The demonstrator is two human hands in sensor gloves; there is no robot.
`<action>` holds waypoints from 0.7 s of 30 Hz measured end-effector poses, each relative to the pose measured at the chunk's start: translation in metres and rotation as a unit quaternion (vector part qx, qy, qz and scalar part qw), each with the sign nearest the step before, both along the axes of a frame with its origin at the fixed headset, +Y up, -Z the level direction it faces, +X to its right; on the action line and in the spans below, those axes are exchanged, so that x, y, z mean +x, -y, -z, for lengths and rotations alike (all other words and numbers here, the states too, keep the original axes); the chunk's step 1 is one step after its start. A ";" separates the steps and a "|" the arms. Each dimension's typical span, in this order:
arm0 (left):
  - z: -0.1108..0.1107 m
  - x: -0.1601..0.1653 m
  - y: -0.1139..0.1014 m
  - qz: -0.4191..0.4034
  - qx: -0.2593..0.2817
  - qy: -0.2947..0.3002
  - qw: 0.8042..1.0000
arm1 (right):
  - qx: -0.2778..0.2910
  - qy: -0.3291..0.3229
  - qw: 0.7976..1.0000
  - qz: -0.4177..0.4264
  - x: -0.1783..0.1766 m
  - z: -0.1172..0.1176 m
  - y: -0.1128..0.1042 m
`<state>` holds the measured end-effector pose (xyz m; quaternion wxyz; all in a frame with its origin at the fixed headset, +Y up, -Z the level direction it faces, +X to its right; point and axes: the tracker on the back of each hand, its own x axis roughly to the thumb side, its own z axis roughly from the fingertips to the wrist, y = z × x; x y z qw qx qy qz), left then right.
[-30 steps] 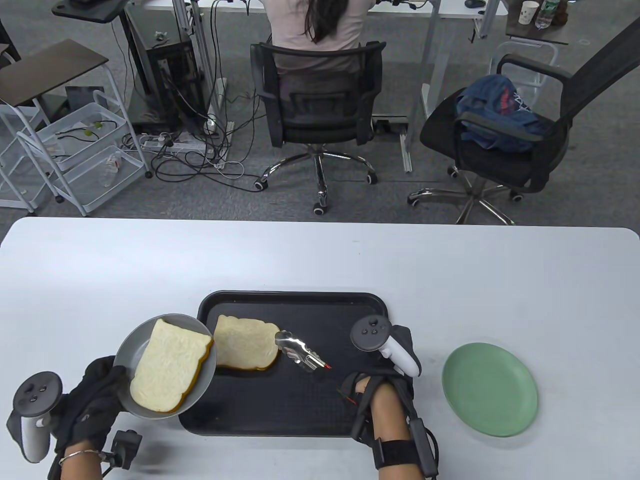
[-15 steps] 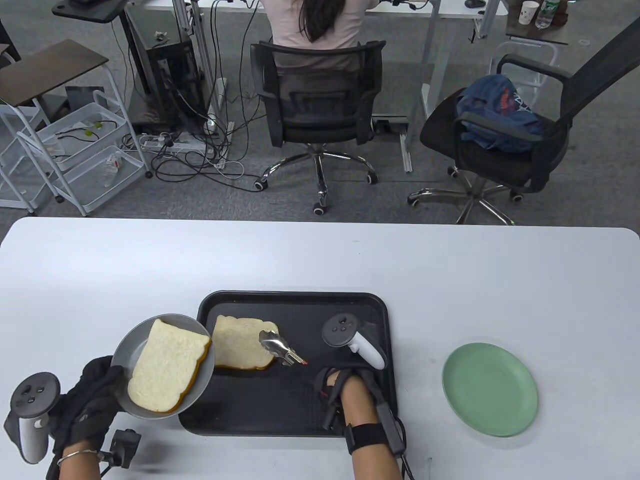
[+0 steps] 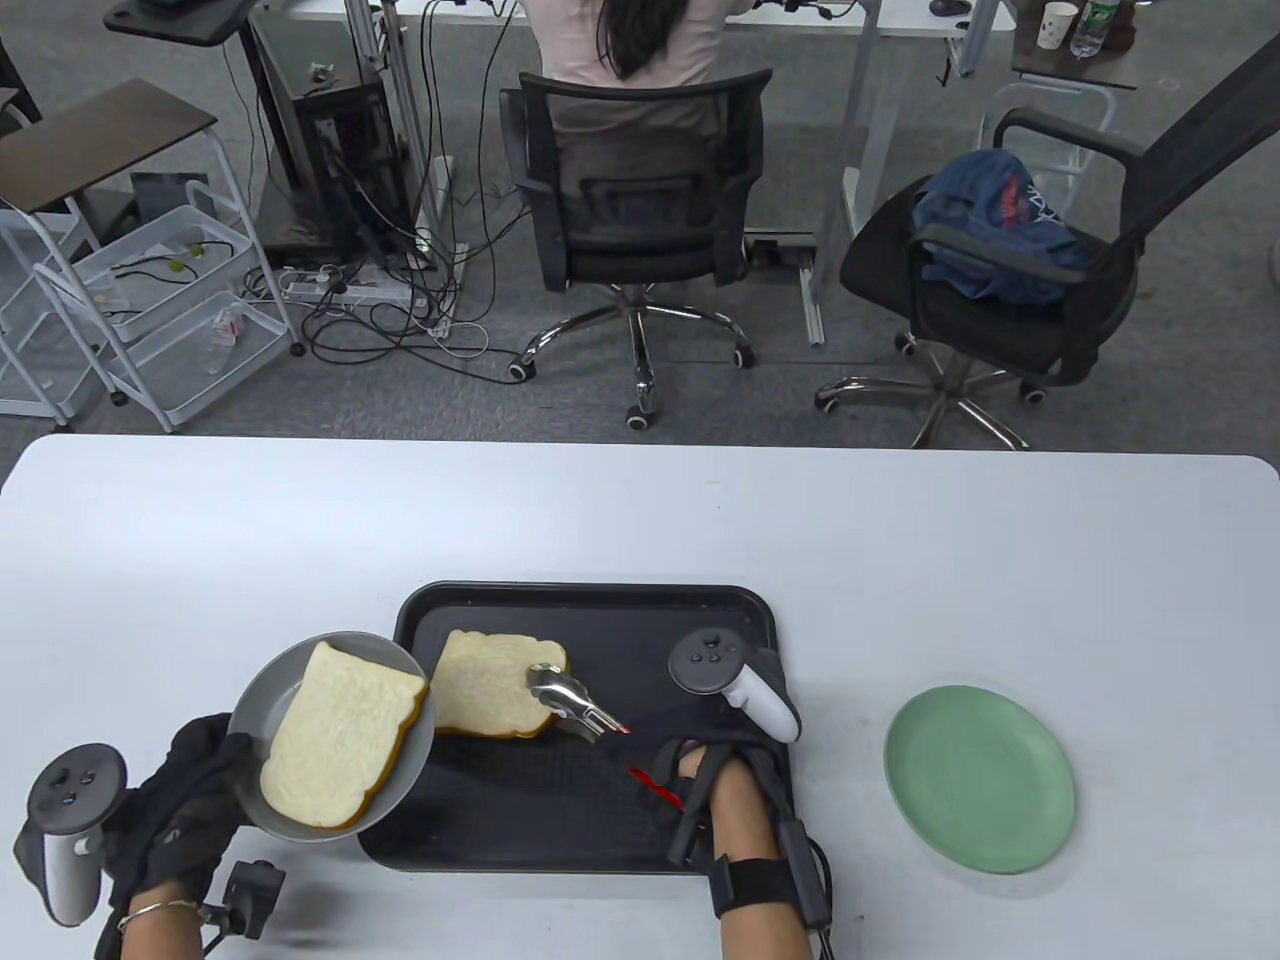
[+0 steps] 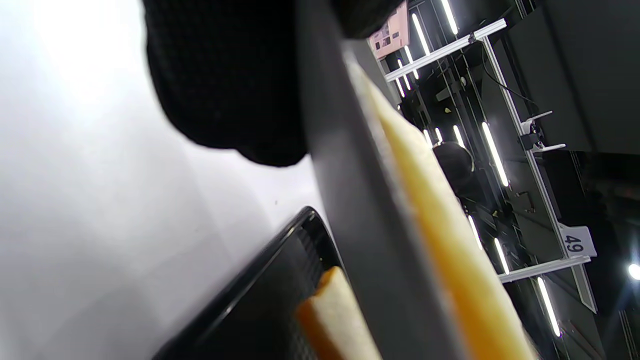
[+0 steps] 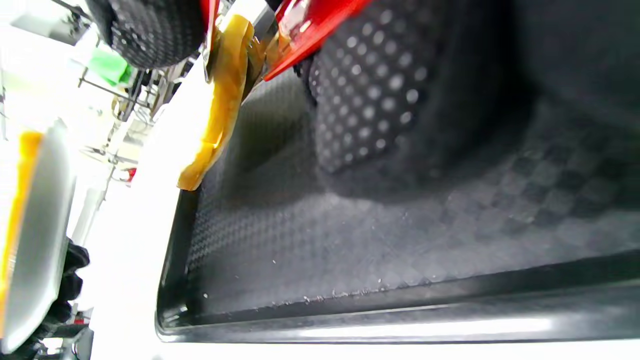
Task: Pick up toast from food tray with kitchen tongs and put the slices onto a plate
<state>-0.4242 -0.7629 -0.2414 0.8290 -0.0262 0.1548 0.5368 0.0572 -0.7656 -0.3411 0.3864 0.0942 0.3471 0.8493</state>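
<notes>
My left hand [image 3: 185, 800] grips a grey plate [image 3: 255, 735] by its near rim and holds it tilted at the black tray's [image 3: 700, 610] left edge. One toast slice [image 3: 335, 735] lies on that plate. A second slice [image 3: 495, 685] is on the tray, its right edge raised between the metal ends of the tongs [image 3: 570, 695]. My right hand [image 3: 700, 775] grips the tongs' red handles [image 5: 310, 30] over the tray. In the right wrist view the slice's crust [image 5: 220, 105] hangs clear of the tray floor [image 5: 375, 240].
A green plate [image 3: 980, 780] sits bare on the white table [image 3: 640, 520] right of the tray. Beyond the table's far edge stand two office chairs [image 3: 640, 220], a seated person and a wire cart [image 3: 150, 310].
The tongs slid left onto the second slice and closed on its right edge, then drew slightly right with the slice lifting. The left hand and grey plate stayed nearly still.
</notes>
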 end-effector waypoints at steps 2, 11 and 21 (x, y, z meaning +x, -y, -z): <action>0.000 0.001 0.001 -0.002 -0.001 0.005 1.000 | 0.012 0.015 1.000 0.010 0.012 -0.005 -0.014; 0.002 0.006 0.005 -0.005 -0.011 0.015 1.000 | 0.076 0.040 0.994 0.061 0.031 -0.033 -0.088; 0.004 0.009 0.006 -0.005 -0.014 0.024 1.000 | 0.083 -0.043 0.993 0.068 -0.043 -0.043 -0.107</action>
